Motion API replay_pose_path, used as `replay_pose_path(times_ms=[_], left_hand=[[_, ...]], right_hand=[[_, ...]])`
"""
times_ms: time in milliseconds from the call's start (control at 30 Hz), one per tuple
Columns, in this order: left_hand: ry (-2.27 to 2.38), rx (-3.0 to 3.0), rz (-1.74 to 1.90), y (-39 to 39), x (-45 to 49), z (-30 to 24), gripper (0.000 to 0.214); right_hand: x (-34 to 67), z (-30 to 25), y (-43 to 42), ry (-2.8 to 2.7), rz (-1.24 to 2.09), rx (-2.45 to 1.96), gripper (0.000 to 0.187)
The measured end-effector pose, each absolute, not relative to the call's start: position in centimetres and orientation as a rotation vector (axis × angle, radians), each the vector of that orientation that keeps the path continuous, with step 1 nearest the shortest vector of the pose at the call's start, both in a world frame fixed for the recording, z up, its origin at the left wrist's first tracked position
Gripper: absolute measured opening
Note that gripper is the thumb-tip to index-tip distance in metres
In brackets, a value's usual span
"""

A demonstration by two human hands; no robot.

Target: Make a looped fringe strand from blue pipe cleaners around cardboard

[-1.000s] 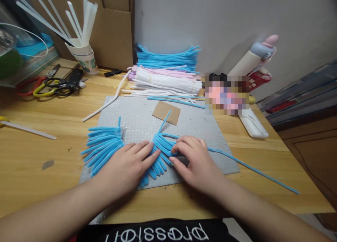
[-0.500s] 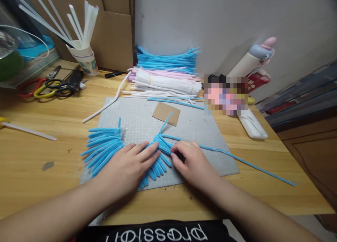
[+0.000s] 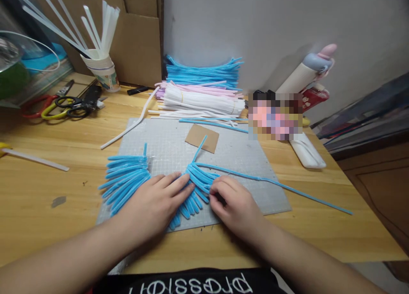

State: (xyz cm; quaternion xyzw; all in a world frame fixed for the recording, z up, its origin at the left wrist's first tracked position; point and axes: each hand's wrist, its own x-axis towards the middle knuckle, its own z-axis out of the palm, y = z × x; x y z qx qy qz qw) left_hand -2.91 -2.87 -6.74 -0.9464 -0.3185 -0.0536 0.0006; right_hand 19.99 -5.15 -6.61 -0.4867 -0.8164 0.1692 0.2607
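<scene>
A fan-shaped piece of folded blue pipe cleaners [image 3: 198, 174] lies on the grey cutting mat [image 3: 246, 151]. My left hand [image 3: 153, 202] rests flat on its left part, fingers stretched out and pressing it down. With thumb and forefinger, my right hand [image 3: 236, 200] pinches the fan's right side at the end of a blue loop. A short blue stem points up from the fan's top, and a long blue tail [image 3: 287, 189] runs off to the right over the table. Left of my left hand lies another blue pipe cleaner fan [image 3: 126, 172], partly covered by that hand.
A brown cardboard piece [image 3: 202, 137] lies on the mat. Behind are bundles of blue [image 3: 203, 74] and white pipe cleaners [image 3: 201, 100]. Scissors [image 3: 68, 106] and a cup of white sticks [image 3: 104, 72] stand left; a bottle [image 3: 298, 74] and white pouch [image 3: 308, 151] are right.
My right hand has shifted slightly right, and more of the fan's right-hand loops show. The far end of the long tail has swung a little up and left.
</scene>
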Motion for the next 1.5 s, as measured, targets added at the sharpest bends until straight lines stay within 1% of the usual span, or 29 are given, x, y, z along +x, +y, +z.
replay_pose_path(times_ms=[300,433,533,700,800,900,967,1033,1133,1233,1300,1433,1500], left_hand=[[-0.986,-2.977,-0.162,-2.9,-2.9,-6.5,0.047],[-0.998,-2.981,-0.161,-2.9,-2.9,-6.6,0.049],[-1.001,-2.978,-0.148,-2.9,-2.8,-6.6,0.049],[-1.002,-2.963,-0.158,-2.8,-2.7,-6.6,0.046],[-0.988,-2.952,-0.168,-2.8,-2.7,-6.6,0.043],[-0.994,-2.945,-0.179,-2.9,-2.7,-6.6,0.042],[-0.999,-2.948,-0.173,-2.8,-2.7,-6.6,0.047],[-0.997,-2.949,-0.160,-2.8,-2.6,-6.5,0.052],[-0.993,-2.943,-0.148,-2.7,-2.6,-6.5,0.050],[-0.993,-2.947,-0.137,-2.7,-2.6,-6.5,0.051],[-0.990,-2.949,-0.132,-2.8,-2.6,-6.5,0.052],[-1.015,-2.935,-0.129,-2.8,-2.6,-6.5,0.051],[-1.030,-2.933,-0.129,-2.8,-2.5,-6.5,0.048]], right_hand=[[20.6,-7.2,-5.2,-2.119,0.366,-1.318,0.014],[20.6,-7.4,-5.0,-2.139,0.393,-1.367,0.014],[20.2,-7.3,-4.8,-2.170,0.444,-1.382,0.015],[19.4,-6.7,-4.9,-2.128,0.668,-1.517,0.010],[19.2,-6.3,-5.0,-2.143,0.712,-1.580,0.015],[19.2,-6.1,-5.1,-2.184,0.683,-1.652,0.019],[19.3,-6.1,-5.2,-2.206,0.663,-1.669,0.020],[19.6,-6.1,-5.1,-2.194,0.680,-1.636,0.017],[20.2,-6.2,-5.0,-2.166,0.634,-1.585,0.008],[20.7,-6.6,-4.6,-2.220,0.525,-1.576,0.012],[20.9,-6.9,-4.4,-2.247,0.462,-1.570,0.011],[20.7,-7.2,-4.4,-2.249,0.352,-1.411,0.012],[20.4,-7.2,-4.5,-2.224,0.407,-1.335,0.012]])
